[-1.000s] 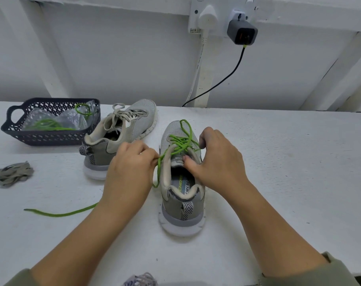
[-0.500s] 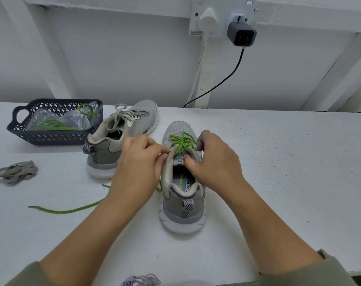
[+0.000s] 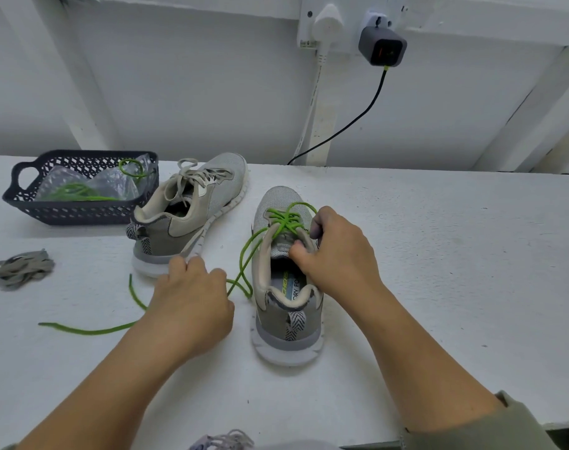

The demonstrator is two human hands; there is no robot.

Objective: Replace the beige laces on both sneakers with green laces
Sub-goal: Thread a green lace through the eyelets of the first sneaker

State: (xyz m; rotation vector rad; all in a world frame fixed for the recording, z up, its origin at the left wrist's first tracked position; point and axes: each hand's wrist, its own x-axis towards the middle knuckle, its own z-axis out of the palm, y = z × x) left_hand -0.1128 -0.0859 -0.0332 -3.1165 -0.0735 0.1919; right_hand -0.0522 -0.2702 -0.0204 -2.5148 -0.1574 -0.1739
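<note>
Left hand first, since it is what moved: half a second ago it was pinching up at the eyelets, and now it has dropped to the white painted table just left of the near grey mesh sneaker, drawing the green cord lace out with it. Its fingers are curled with the lace running in under them, so I take it to be gripping the strand, though the palm side is hidden from me. My right hand stays put, thumb on the tongue and forefinger hooked over the right eyelet edge, pinching the upper to steady the shoe against the pull. The tall loop that stood over the toe a second ago has shrunk to a small bight beside my forefinger. I judge this crossing is now snug and the next eyelets are due; those near the collar are not yet threaded. The lace's free end trails left across the table. Behind, the far grey sneaker sits just beside the dark plastic lattice basket with its flat beige laces in place, so that half is untouched. A spare green lace lies in the basket, and a loose bundle of beige lace lies at the far left.
</note>
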